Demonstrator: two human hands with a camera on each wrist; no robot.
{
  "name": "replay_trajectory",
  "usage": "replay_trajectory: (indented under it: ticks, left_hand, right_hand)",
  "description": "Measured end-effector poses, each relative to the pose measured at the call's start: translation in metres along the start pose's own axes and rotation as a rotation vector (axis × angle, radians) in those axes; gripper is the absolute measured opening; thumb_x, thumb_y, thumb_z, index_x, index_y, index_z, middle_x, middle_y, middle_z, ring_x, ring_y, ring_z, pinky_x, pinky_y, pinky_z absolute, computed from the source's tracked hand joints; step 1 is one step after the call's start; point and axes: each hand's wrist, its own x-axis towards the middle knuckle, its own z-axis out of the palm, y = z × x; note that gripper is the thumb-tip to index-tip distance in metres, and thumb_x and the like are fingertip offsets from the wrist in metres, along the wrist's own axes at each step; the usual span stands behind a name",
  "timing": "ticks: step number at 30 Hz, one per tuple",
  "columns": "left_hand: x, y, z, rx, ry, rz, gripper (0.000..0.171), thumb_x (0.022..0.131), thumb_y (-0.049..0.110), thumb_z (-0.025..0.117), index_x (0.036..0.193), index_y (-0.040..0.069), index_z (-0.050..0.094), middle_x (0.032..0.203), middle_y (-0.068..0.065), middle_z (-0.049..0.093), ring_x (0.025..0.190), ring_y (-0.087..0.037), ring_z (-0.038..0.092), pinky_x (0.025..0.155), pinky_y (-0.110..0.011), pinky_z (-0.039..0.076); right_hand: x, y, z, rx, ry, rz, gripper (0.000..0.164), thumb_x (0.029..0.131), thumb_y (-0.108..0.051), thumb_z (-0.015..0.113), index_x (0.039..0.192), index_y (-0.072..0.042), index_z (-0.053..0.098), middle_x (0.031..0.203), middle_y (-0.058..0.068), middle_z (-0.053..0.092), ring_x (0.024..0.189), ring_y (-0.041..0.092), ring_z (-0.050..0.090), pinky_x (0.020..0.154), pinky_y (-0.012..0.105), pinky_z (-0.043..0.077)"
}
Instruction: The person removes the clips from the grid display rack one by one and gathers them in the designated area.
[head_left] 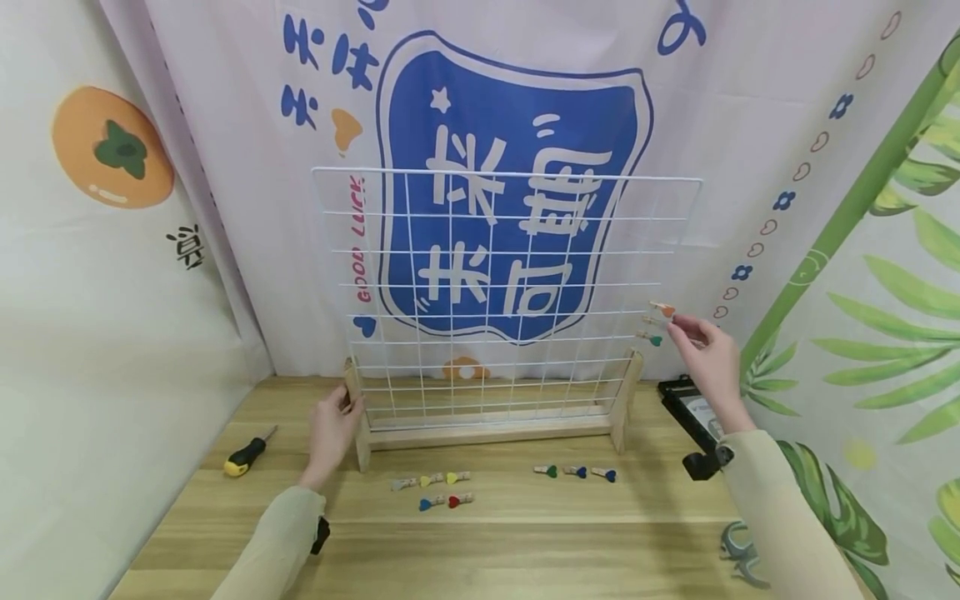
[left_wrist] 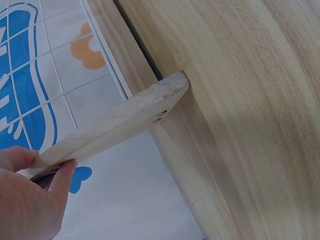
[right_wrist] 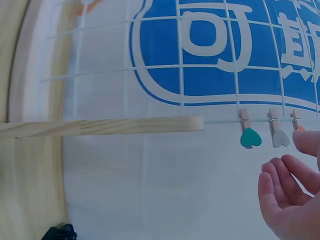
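A white wire grid (head_left: 506, 174) stands upright on a wooden stand (head_left: 491, 435). At its left end, my left hand (head_left: 332, 429) grips the top of the stand's wooden post (left_wrist: 115, 120) between thumb and fingers. Three heart clothespins are clipped along the grid's right edge: orange (head_left: 665, 311), silver (right_wrist: 280, 138) and green (right_wrist: 250, 138). My right hand (head_left: 705, 358) is beside them, its thumb overlapping the orange clothespin in the right wrist view. A gap shows between that thumb and the loosely bent fingers.
On the wooden table, silver, yellow, blue and red heart clothespins (head_left: 457, 501) lie left of centre. Green and dark blue ones (head_left: 576, 472) lie further right. A yellow-black screwdriver (head_left: 246, 457) is at left, a black-framed object (head_left: 686, 421) at right. Patterned curtains (head_left: 300, 275) hang behind.
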Motion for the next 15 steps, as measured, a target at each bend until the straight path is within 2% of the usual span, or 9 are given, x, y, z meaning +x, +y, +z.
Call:
replay_trajectory:
  ticks: [5,10,12,15]
  left_hand:
    - [-0.001,0.001,0.000,-0.011,-0.027,-0.024,0.009,0.091,-0.004,0.062,0.094,-0.012,0.064,0.105,-0.036,0.068,0.103,-0.050,0.068,0.084,-0.051,0.059]
    - [0.000,0.001,0.001,-0.020,-0.020,-0.022,0.009,0.091,-0.005,0.063,0.095,-0.013,0.064,0.104,-0.035,0.069,0.102,-0.049,0.068,0.084,-0.051,0.059]
    - [0.000,0.001,0.001,-0.020,-0.019,-0.020,0.009,0.091,-0.005,0.063,0.096,-0.013,0.064,0.104,-0.036,0.069,0.102,-0.050,0.068,0.084,-0.051,0.059]
    - [-0.001,0.002,0.000,-0.022,-0.023,-0.019,0.010,0.091,-0.005,0.062,0.096,-0.013,0.064,0.104,-0.036,0.069,0.102,-0.050,0.068,0.084,-0.051,0.059]
  right_hand:
    - [0.011,-0.006,0.002,0.025,0.006,0.021,0.046,0.098,-0.043,0.058,0.125,-0.005,0.064,0.119,0.011,0.068,0.087,-0.017,0.052,0.077,-0.003,0.045]
    - [0.016,-0.010,0.003,0.041,0.023,0.008,0.043,0.097,-0.041,0.060,0.123,-0.006,0.066,0.120,0.016,0.069,0.086,-0.017,0.054,0.076,-0.002,0.046]
    - [0.017,-0.011,0.002,0.043,0.029,0.002,0.042,0.097,-0.040,0.061,0.121,-0.006,0.067,0.114,0.009,0.071,0.085,-0.016,0.055,0.074,-0.001,0.047]
    - [0.017,-0.011,0.001,0.052,0.030,-0.005,0.041,0.097,-0.040,0.063,0.119,-0.006,0.068,0.102,-0.010,0.069,0.084,-0.015,0.056,0.073,0.000,0.047]
